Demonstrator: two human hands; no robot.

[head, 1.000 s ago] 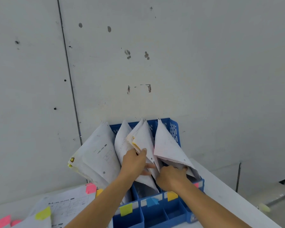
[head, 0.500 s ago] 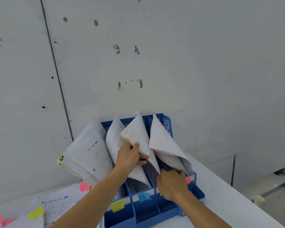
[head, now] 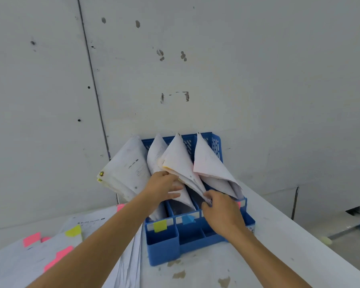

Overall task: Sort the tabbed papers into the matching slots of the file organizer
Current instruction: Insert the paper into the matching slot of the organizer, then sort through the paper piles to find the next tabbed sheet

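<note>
While the sheaf (head: 181,163) with the orange edge stands tilted in the organizer (head: 164,250), between two other bundles, the right hand (head: 222,210) curls its fingers round the sheaf's lower corner and seems to pinch it there. Which slot its foot is in I cannot tell, since that hand covers it. At the sheaf's near edge the left hand (head: 163,187) has its fingers spread and nearly straight, laid flat on the paper just below, with the thumb touching the edge; it grips nothing. Four bundles lean leftward in the blue organizer, whose front bears a yellow label (head: 160,226) and a blue label (head: 188,219). It sits on a white table (head: 279,235) against a grey wall (head: 237,80). Left of it lies a stack (head: 29,267) of papers with pink tabs (head: 31,239) and a yellow one.
</note>
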